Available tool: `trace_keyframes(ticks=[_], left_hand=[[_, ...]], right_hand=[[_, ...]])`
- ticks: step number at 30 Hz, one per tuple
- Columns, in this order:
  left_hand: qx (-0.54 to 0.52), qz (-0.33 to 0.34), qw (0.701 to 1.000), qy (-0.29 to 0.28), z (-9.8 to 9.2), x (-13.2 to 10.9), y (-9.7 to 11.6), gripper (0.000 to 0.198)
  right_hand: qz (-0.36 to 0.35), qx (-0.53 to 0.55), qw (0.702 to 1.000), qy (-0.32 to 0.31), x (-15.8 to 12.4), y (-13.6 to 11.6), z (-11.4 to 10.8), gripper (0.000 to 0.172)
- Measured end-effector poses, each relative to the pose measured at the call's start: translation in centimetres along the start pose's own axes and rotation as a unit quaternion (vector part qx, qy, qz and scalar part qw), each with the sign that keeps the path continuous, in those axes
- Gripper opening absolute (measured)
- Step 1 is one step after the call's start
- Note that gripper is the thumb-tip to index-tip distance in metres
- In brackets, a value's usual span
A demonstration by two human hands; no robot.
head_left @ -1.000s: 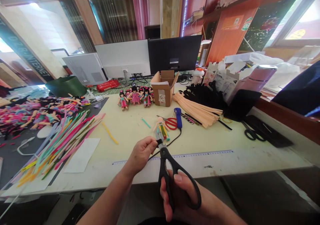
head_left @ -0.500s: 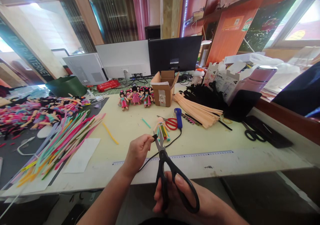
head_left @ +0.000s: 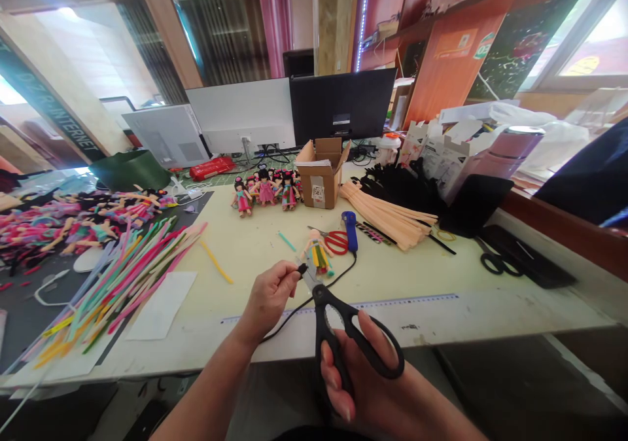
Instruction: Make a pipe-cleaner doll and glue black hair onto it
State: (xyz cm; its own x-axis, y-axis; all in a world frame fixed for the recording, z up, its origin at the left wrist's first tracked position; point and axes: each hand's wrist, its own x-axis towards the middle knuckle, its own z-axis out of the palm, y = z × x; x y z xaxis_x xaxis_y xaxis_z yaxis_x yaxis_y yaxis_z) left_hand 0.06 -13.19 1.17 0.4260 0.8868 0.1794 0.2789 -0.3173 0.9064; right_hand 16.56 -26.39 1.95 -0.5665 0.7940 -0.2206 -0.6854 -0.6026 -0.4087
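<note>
Pinched between the fingertips of my left hand point(head_left: 272, 295) is a small black fuzzy piece point(head_left: 302, 268), like pipe cleaner. My right hand point(head_left: 360, 366) has its fingers through the handles of black-handled scissors point(head_left: 321, 294). The blades are at the black piece; whether they touch it I cannot tell. Just beyond the blades lies a small doll point(head_left: 318, 251) with a yellow and green skirt and no black hair showing. Red-handled scissors point(head_left: 336, 243) and a blue glue gun point(head_left: 350, 231) lie right of the doll.
Finished dolls point(head_left: 265, 189) sit before a cardboard box point(head_left: 321, 176). Coloured pipe cleaners point(head_left: 132, 271) and a doll heap point(head_left: 78, 222) lie left. Peach pipe cleaners point(head_left: 392, 215) and black ones point(head_left: 402, 186) lie right. A ruler point(head_left: 392, 305) runs along the front, near the glue gun's cord.
The scissors' handles have shifted slightly right and up, and their angle has turned. The blades have come closer together. My left hand has stayed nearly in place with the black piece.
</note>
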Motion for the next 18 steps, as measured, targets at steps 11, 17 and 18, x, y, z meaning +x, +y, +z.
trace_keyframes(ticks=[11,17,18], left_hand=[[-0.277,-0.077,0.956,0.056,0.4,-0.1,-1.3,0.022],[-0.436,-0.154,0.885,0.06,-0.8,0.6,-1.4,0.025],[-0.447,-0.16,0.878,0.063,-1.0,0.7,-1.6,0.026]], right_hand=[[-0.166,-0.264,0.945,0.101,-2.4,-2.9,0.3,0.062],[-0.144,-0.617,0.673,0.38,-5.5,-7.2,-3.4,0.042],[-0.137,-0.646,0.624,0.418,-6.4,-8.1,-4.7,0.04]])
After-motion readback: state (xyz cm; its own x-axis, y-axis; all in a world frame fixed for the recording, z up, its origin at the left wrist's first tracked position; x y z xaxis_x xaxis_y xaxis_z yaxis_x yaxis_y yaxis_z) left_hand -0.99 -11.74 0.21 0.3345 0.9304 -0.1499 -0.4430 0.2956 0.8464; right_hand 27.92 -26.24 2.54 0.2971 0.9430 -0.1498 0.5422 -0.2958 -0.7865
